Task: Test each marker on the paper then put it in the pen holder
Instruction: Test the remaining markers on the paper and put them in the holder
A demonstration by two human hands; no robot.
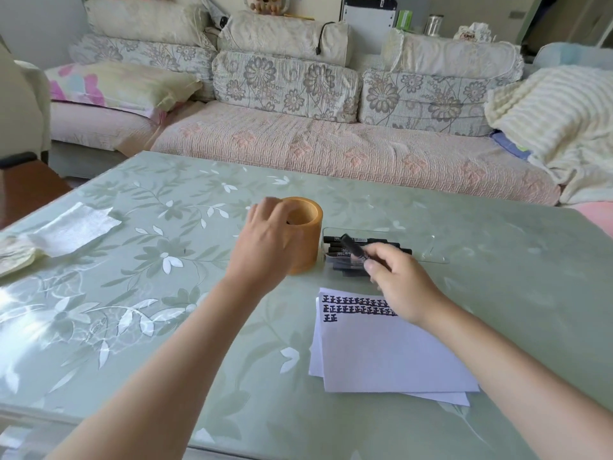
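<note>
Where the pen holder (308, 242) stands, left to right:
- Tissue (76, 227), well left of it.
- Left hand (265, 234) gripping its left wall, fingertips hidden at the rim.
- Clear tray (426, 249) just right, loose markers (335, 240) inside, count unclear.
- Right hand (398, 283) pinching one black marker (353, 248), tip hidden.
- Paper (381, 353), right and nearer.

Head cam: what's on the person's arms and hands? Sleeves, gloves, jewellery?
Nothing worn. Left hand and right hand: no gloves, rings, watch or bands visible. Left forearm and right forearm are uncovered to the frame edge, no sleeves in view.
</note>
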